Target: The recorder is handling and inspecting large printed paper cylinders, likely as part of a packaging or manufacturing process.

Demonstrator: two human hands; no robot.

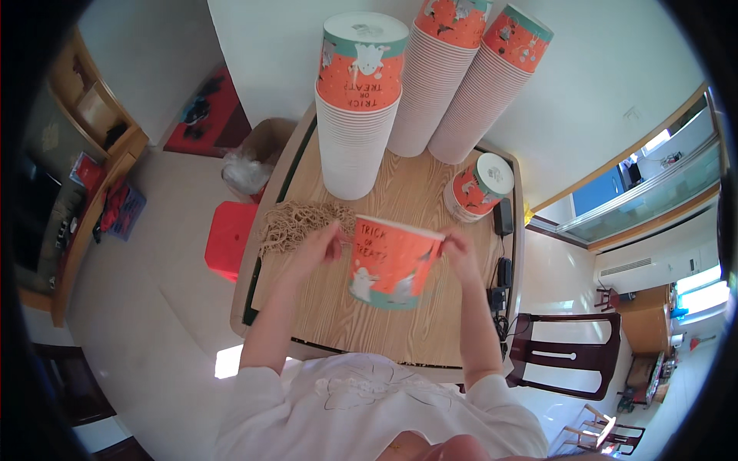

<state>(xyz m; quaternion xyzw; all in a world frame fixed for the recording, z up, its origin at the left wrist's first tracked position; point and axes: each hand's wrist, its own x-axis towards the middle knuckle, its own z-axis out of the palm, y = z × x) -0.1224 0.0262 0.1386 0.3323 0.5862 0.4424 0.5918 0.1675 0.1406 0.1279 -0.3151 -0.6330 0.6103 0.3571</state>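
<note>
White sleeves (338, 399) fill the frame at six o'clock, forearms rising toward the middle. Both hands hold an orange paper bucket (390, 263) upright just above the wooden table (338, 307), dead centre. At the bucket's nine o'clock the left hand (323, 244) is closed, pinching at its rim; at three o'clock the right hand (458, 250) pinches the rim too. A heap of tan string handles (296, 223) lies at ten o'clock, touching the left hand. Three tall stacks of inverted buckets (357, 115) stand at twelve, a short stack (478, 188) at two, near the right hand
</note>
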